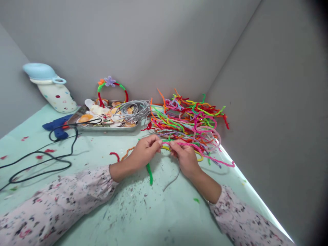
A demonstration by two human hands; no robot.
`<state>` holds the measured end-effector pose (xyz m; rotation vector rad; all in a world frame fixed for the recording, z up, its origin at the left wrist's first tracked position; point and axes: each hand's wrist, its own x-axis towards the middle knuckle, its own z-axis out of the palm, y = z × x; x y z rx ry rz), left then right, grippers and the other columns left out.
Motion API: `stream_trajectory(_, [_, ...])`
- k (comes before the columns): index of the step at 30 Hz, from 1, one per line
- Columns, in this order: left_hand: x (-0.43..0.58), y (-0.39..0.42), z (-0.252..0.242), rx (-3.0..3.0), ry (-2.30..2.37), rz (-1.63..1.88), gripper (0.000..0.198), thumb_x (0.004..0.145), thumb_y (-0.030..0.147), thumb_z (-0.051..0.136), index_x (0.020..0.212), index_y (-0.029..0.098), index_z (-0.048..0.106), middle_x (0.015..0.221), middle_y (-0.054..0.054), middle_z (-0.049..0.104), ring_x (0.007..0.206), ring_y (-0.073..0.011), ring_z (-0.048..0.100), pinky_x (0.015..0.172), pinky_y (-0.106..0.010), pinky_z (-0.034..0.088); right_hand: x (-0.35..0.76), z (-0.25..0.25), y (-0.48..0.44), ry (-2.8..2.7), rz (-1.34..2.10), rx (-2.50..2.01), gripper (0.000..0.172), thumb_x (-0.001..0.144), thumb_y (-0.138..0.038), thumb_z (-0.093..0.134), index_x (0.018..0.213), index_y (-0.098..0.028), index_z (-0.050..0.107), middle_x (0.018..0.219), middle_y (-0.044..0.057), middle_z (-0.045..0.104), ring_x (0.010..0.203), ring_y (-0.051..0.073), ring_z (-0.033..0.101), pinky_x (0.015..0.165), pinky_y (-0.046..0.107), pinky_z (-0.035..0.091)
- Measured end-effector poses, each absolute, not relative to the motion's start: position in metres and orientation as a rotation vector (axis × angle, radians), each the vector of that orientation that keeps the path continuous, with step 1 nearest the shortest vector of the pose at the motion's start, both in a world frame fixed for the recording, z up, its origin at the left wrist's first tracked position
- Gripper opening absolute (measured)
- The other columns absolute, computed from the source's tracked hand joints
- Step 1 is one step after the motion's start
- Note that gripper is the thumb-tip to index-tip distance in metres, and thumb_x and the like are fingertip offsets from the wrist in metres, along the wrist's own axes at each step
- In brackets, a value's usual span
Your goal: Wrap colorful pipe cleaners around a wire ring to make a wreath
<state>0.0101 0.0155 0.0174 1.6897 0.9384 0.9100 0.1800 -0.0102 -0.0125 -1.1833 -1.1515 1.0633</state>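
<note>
My left hand (146,150) pinches one end of a pink pipe cleaner (210,155) between thumb and fingers. My right hand (186,160) grips the same strand close by, and its long tail runs out to the right. A thin grey wire (174,178) hangs below my right hand; whether the fingers hold it is hidden. Under my left hand a green pipe cleaner (149,174) sticks out towards me. Orange (127,152) and red (115,156) pieces show left of that wrist. Just beyond both hands lies a heap of coloured pipe cleaners (184,119).
A metal tray (107,129) holds glue-like scraps, a coil of grey wire (135,110) and a pipe-cleaner hoop with flowers (126,95). Left of it lie a blue glue gun (60,128), its looping black cord (70,153) and a leaning bottle (55,92). Grey walls border the table.
</note>
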Motion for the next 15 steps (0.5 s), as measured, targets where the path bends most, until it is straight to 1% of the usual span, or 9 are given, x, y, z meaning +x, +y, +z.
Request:
stream_trajectory(3, [0.010, 0.012, 0.021, 1.858, 1.008, 1.008, 0.023, 0.087, 0.032, 0.050, 0.070, 0.017, 0.055, 0.063, 0.002, 0.051, 0.061, -0.0123, 0.044, 0.057, -0.023, 0.033, 0.179, -0.015, -0.008, -1.087, 1.166, -1.131, 0.028, 0.078, -0.044, 0.065, 0.067, -0.018, 0.062, 0.058, -0.002, 0.056, 0.051, 0.012, 0.048, 0.050, 0.024, 0.037])
stream_trajectory(5, [0.009, 0.012, 0.020, 1.868, 1.023, 1.025, 0.022, 0.087, 0.032, 0.050, 0.071, 0.017, 0.056, 0.065, 0.002, 0.052, 0.062, -0.0126, 0.045, 0.058, -0.023, 0.033, 0.180, -0.014, -0.008, -1.092, 1.170, -1.129, 0.028, 0.078, -0.045, 0.065, 0.069, -0.018, 0.062, 0.058, -0.002, 0.056, 0.050, 0.011, 0.048, 0.049, 0.024, 0.036])
stream_trajectory(8, [0.009, 0.016, 0.015, 1.731, 0.972, 0.919, 0.027, 0.088, 0.037, 0.048, 0.072, 0.017, 0.056, 0.061, 0.002, 0.052, 0.054, -0.0106, 0.043, 0.052, -0.022, 0.032, 0.180, -0.011, -0.010, -1.172, 1.052, -1.190, 0.025, 0.079, -0.044, 0.063, 0.075, -0.019, 0.065, 0.056, -0.003, 0.055, 0.051, 0.012, 0.048, 0.051, 0.025, 0.037])
stream_trajectory(11, [0.008, 0.021, 0.011, 1.586, 0.895, 0.828, 0.036, 0.090, 0.043, 0.044, 0.071, 0.016, 0.057, 0.056, 0.003, 0.049, 0.046, -0.0090, 0.040, 0.046, -0.022, 0.029, 0.180, -0.007, -0.013, -1.271, 0.927, -1.248, 0.021, 0.080, -0.041, 0.063, 0.080, -0.020, 0.068, 0.061, -0.003, 0.057, 0.057, 0.014, 0.052, 0.056, 0.026, 0.040])
stream_trajectory(13, [0.009, 0.022, 0.010, 1.563, 0.869, 0.794, 0.036, 0.090, 0.043, 0.045, 0.070, 0.016, 0.057, 0.055, 0.003, 0.049, 0.046, -0.0085, 0.040, 0.046, -0.021, 0.029, 0.179, -0.006, -0.014, -1.313, 0.892, -1.247, 0.019, 0.080, -0.039, 0.063, 0.079, -0.020, 0.068, 0.063, -0.002, 0.058, 0.059, 0.014, 0.053, 0.058, 0.027, 0.041])
stream_trajectory(15, [0.009, 0.022, 0.009, 1.562, 0.857, 0.764, 0.031, 0.088, 0.041, 0.049, 0.071, 0.016, 0.057, 0.057, 0.003, 0.051, 0.046, -0.0079, 0.041, 0.046, -0.021, 0.030, 0.178, -0.005, -0.015, -1.317, 0.885, -1.245, 0.019, 0.080, -0.038, 0.062, 0.076, -0.020, 0.067, 0.062, -0.002, 0.057, 0.059, 0.014, 0.052, 0.058, 0.027, 0.042])
